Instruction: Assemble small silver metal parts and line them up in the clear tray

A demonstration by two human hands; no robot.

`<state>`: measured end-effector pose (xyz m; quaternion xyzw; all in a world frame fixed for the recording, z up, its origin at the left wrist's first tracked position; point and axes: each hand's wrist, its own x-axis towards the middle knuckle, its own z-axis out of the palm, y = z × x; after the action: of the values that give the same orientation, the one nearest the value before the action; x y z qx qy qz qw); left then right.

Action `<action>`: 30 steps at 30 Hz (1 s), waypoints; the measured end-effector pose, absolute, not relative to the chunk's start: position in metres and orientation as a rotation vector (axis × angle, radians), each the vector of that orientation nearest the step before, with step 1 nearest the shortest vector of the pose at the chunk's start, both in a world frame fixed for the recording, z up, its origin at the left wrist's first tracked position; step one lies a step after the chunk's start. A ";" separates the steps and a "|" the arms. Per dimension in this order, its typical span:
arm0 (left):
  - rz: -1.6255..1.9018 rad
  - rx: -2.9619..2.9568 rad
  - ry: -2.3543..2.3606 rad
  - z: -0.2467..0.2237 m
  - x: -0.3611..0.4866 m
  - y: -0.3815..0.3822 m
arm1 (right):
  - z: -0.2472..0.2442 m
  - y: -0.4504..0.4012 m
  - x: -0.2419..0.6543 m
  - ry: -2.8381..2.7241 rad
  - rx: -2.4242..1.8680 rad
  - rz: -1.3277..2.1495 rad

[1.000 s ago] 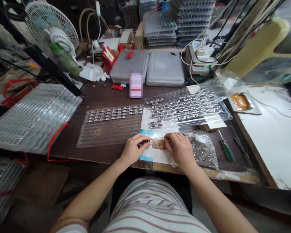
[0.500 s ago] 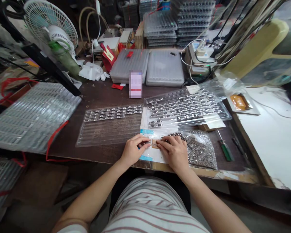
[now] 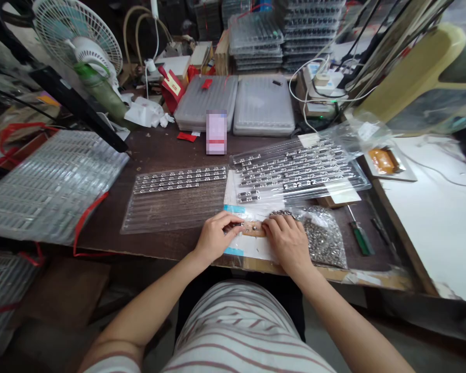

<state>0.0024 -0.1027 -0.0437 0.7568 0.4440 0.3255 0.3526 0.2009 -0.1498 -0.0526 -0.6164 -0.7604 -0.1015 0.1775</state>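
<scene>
- The block [image 3: 255, 230] lies on the paper [image 3: 258, 248], between my two hands, near the front edge of the surface [image 3: 159, 150]; a small dark spot shows on its top.
- My left hand [image 3: 213, 238] comes in from the left, wrist low and palm turned inward; thumb and forefinger pinch a small metal piece [image 3: 241, 224] at the block's left end.
- My right hand [image 3: 290, 242] lies back-up over the right end, its fingers bent close together and pointing inward; I cannot tell whether their tips pinch anything.
- Both forearms slant forward and inward from either side of my striped shirt [image 3: 241, 331].
- Blue tape [image 3: 234, 209] is on the paper's left side.
- Just right of my right hand sits the bag [image 3: 326, 239] of metal parts, with the screwdriver [image 3: 360, 238] beyond.
- Farther forward lie the left tray [image 3: 171, 212] and right tray [image 3: 272, 160], both holding rows of metal parts.
</scene>
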 end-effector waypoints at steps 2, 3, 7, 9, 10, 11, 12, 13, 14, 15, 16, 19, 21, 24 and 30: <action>0.841 1.995 1.106 -0.044 0.010 -0.102 | -0.056 -0.154 0.204 -2.109 -1.728 -0.267; 0.838 2.011 1.090 -0.044 0.014 -0.102 | -0.057 -0.155 0.205 -2.078 -1.717 -0.246; 0.809 2.056 1.082 -0.047 0.026 -0.102 | -0.063 -0.158 0.210 -1.966 -1.657 -0.151; 0.795 2.087 1.100 -0.048 0.028 -0.103 | -0.064 -0.158 0.211 -1.946 -1.640 -0.114; 0.788 2.108 1.106 -0.048 0.029 -0.104 | -0.065 -0.158 0.211 -1.940 -1.637 -0.096; 0.785 2.133 1.111 -0.048 0.029 -0.105 | -0.065 -0.158 0.211 -1.935 -1.636 -0.081; 0.783 2.160 1.115 -0.049 0.030 -0.105 | -0.065 -0.158 0.211 -1.930 -1.634 -0.071; 0.783 2.185 1.116 -0.049 0.030 -0.105 | -0.065 -0.158 0.211 -1.925 -1.630 -0.067; 0.783 2.208 1.117 -0.049 0.031 -0.105 | -0.065 -0.158 0.211 -1.920 -1.622 -0.071; 0.783 2.226 1.118 -0.050 0.031 -0.105 | -0.065 -0.158 0.211 -1.915 -1.611 -0.081; 0.783 2.238 1.121 -0.050 0.031 -0.104 | -0.066 -0.158 0.211 -1.914 -1.601 -0.090; 0.777 2.248 1.123 -0.051 0.030 -0.103 | -0.066 -0.158 0.211 -1.917 -1.586 -0.087; 0.769 2.238 1.117 -0.051 0.029 -0.102 | -0.067 -0.158 0.212 -1.919 -1.593 -0.063; 0.773 2.221 1.102 -0.050 0.028 -0.102 | -0.067 -0.158 0.212 -1.913 -1.601 -0.051; 0.774 2.276 1.091 -0.052 0.028 -0.103 | -0.068 -0.157 0.211 -1.904 -1.588 -0.084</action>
<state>0.0278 -0.1032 -0.0515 0.8352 0.4003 0.2840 0.2481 0.2113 -0.1567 -0.0680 -0.6054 -0.7261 -0.0322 0.3244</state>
